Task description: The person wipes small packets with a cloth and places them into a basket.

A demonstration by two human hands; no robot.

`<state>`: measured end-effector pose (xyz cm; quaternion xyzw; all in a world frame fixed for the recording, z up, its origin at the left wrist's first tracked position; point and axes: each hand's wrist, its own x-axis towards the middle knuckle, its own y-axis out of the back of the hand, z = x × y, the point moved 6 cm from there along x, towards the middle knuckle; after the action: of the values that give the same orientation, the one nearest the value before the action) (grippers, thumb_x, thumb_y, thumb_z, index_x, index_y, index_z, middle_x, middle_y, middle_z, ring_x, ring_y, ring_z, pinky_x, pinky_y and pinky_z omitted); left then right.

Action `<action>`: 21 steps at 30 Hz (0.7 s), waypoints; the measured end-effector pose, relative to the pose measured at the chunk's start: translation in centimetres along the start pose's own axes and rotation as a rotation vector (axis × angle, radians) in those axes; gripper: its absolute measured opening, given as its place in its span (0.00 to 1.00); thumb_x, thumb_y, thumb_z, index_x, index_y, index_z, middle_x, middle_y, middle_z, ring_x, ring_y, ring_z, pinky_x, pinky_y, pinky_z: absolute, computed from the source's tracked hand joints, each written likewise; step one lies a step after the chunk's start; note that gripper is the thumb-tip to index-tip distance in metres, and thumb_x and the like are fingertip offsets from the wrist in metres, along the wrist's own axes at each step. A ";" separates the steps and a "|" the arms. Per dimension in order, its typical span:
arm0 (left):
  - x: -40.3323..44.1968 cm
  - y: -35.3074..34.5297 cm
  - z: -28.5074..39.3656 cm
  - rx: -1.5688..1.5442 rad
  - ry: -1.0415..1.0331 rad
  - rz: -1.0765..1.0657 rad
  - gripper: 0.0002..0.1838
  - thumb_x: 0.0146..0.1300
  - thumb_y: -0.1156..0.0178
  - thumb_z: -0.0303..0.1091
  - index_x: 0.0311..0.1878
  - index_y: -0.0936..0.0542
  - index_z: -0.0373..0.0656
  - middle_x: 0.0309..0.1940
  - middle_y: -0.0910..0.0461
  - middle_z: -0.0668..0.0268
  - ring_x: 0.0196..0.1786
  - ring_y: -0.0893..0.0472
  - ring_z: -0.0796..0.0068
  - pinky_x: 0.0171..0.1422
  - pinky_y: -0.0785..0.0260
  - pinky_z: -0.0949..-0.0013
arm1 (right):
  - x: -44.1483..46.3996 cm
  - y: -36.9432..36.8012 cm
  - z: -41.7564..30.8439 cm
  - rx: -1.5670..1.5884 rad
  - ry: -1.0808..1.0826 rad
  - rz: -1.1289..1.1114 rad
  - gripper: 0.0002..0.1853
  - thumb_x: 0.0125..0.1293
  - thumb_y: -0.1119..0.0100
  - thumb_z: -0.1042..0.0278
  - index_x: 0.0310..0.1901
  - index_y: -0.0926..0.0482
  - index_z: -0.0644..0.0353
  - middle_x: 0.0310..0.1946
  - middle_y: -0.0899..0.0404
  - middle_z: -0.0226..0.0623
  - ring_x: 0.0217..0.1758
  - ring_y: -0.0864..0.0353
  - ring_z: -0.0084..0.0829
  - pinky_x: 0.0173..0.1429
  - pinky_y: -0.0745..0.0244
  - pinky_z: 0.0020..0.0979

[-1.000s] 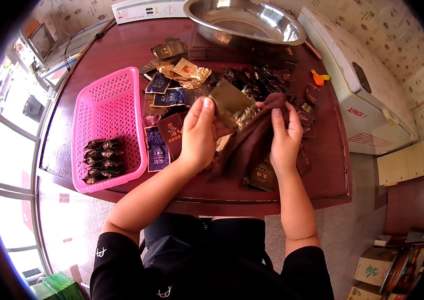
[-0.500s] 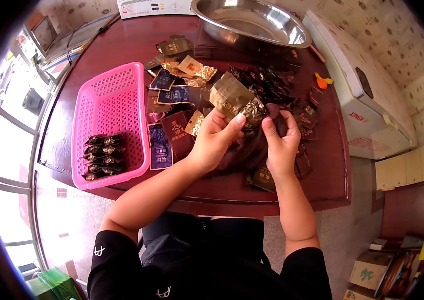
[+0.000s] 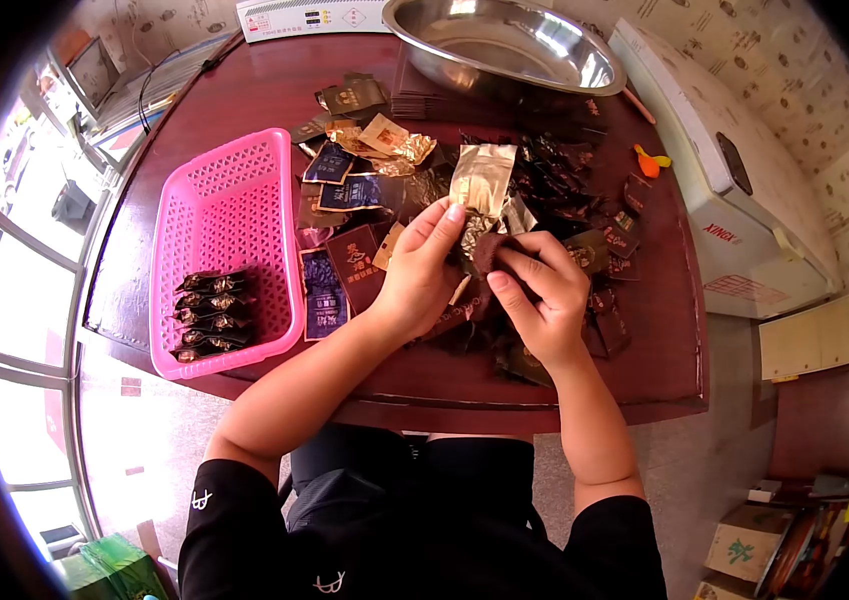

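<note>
My left hand [image 3: 422, 262] pinches the lower left side of a shiny gold foil packet [image 3: 484, 180], which stands up above my fingers. A dark brown cloth [image 3: 492, 252] is bunched in my right hand [image 3: 546, 298] and presses against the packet's crumpled lower part. Below my hands, dark packets lie partly hidden. Blue packets [image 3: 349, 192], gold packets [image 3: 394, 142] and a dark red packet [image 3: 355, 262] lie to the left of my hands. Several dark wrapped packets [image 3: 549, 175] are heaped behind my right hand.
A pink basket [image 3: 294, 250] at the left holds a row of dark packets [image 3: 212, 312]. At the back stand a steel basin [image 3: 504, 45] and a white appliance [image 3: 316, 18]. An orange and yellow object [image 3: 650, 162] lies near the right edge, beside a white freezer [image 3: 734, 200].
The packet has turned upright and now shows a plain, shiny face. My right hand has moved inward and down with the cloth, against the packet's lower part.
</note>
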<state>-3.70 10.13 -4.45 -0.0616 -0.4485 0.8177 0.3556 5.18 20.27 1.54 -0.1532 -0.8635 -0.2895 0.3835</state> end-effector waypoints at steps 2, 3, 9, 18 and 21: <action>0.1 0.0 -0.5 0.073 0.017 -0.030 0.16 0.78 0.52 0.36 0.62 0.28 0.37 0.53 0.20 0.63 0.55 0.21 0.76 0.63 0.28 0.69 | -0.1 0.5 0.1 -0.057 0.003 0.052 0.10 0.59 0.30 0.75 0.42 0.15 0.67 0.37 0.18 0.38 0.37 0.18 0.33 0.41 0.23 0.29; 0.3 0.1 -0.4 0.072 0.021 -0.032 0.16 0.78 0.52 0.36 0.62 0.28 0.37 0.53 0.20 0.63 0.55 0.21 0.76 0.63 0.28 0.69 | 0.0 0.8 0.1 -0.088 0.008 0.076 0.10 0.59 0.30 0.75 0.43 0.15 0.67 0.37 0.18 0.38 0.37 0.18 0.33 0.41 0.23 0.29; 0.0 -0.9 -0.4 0.402 0.083 -0.080 0.13 0.76 0.45 0.34 0.56 0.25 0.36 0.48 0.20 0.71 0.50 0.24 0.87 0.57 0.29 0.76 | 0.2 3.6 1.7 -0.237 -0.086 0.319 0.10 0.63 0.34 0.74 0.45 0.16 0.66 0.39 0.20 0.40 0.39 0.20 0.37 0.44 0.26 0.33; -0.8 -0.7 -1.4 0.720 0.188 -0.319 0.21 0.71 0.44 0.25 0.66 0.31 0.35 0.53 0.22 0.70 0.54 0.27 0.85 0.60 0.33 0.76 | 0.1 1.4 1.6 -0.476 0.009 0.177 0.10 0.61 0.31 0.68 0.44 0.13 0.56 0.49 0.26 0.38 0.52 0.29 0.41 0.54 0.30 0.39; -0.8 -1.8 -1.0 0.594 0.158 -0.223 0.16 0.71 0.44 0.25 0.60 0.27 0.33 0.48 0.21 0.71 0.48 0.26 0.86 0.55 0.31 0.76 | -0.3 3.5 2.9 -0.304 -0.142 0.356 0.09 0.65 0.35 0.73 0.46 0.15 0.62 0.44 0.24 0.39 0.44 0.23 0.38 0.47 0.27 0.35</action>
<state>-1.74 10.98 -3.81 0.0311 -0.1654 0.8614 0.4793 5.43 24.85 1.06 -0.3789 -0.7942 -0.3323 0.3396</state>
